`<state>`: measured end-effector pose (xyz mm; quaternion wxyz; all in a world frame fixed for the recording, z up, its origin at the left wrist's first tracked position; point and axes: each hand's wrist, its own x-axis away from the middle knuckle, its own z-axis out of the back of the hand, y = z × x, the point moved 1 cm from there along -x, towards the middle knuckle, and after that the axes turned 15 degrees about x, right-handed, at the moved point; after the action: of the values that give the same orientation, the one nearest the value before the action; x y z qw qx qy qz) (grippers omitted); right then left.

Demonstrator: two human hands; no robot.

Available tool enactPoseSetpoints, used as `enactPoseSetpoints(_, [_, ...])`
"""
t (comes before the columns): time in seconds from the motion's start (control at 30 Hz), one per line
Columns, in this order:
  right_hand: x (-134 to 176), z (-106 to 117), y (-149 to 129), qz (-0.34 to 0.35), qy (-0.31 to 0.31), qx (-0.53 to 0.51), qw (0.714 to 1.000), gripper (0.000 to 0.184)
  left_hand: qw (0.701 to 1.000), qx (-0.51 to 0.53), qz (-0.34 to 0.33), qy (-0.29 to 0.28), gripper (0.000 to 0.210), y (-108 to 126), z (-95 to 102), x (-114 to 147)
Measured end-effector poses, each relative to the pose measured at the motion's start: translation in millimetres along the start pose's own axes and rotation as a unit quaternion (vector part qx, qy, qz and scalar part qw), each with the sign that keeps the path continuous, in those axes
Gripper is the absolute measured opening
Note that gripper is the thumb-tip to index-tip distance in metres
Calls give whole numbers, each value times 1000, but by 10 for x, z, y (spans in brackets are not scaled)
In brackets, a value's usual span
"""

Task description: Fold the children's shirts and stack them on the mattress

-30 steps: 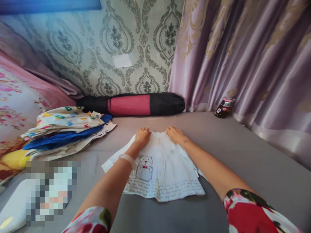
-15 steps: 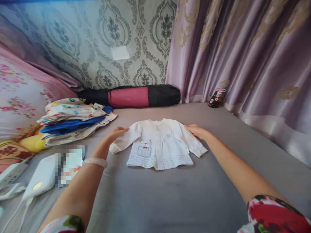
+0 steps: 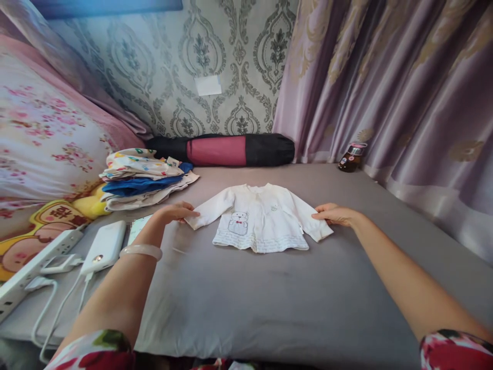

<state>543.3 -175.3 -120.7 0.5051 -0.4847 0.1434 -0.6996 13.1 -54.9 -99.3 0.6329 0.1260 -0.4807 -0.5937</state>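
A small white baby shirt [image 3: 265, 218] with long sleeves lies spread flat on the grey bedsheet [image 3: 246, 303]. It carries a bear print on one side of the front and a patterned band along the hem. My left hand [image 3: 177, 211] pinches the cuff of the sleeve on the left. On the other side, my right hand [image 3: 334, 214] grips the right sleeve close to its cuff. Both sleeves stretch outward and down from the shoulders.
Left of the shirt is a stack of folded clothes [image 3: 144, 180]. Nearer me lie a white power bank [image 3: 103, 246], a power strip [image 3: 42, 272], cables and a partly hidden phone [image 3: 139, 226]. A black and red roll bag [image 3: 219, 150] rests by the wall; a brown bottle [image 3: 351, 158] stands near the curtain.
My hands have moved from the upper sleeves to the cuffs, closing on them. The sleeves now reach further outward. The view has shifted left.
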Motion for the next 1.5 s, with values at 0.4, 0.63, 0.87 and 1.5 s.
enactPoseSetpoints(0.4, [-259,579,98,-42,362,203,909,12,939,-110,-100,311,39,31,154,-290])
enactPoseSetpoints(0.63, [-374,376,270,-110,382,289,871,33,949,-154,-69,264,49,-15,-19,-355])
enactPoseSetpoints(0.87, [-244,292,271,-62,394,417,817,35,925,-228,-140,271,45,-20,-24,-343])
enactPoseSetpoints(1.5, [-373,427,258,-58,427,437,790,41,902,-239,-125,337,37,-31,-159,-375])
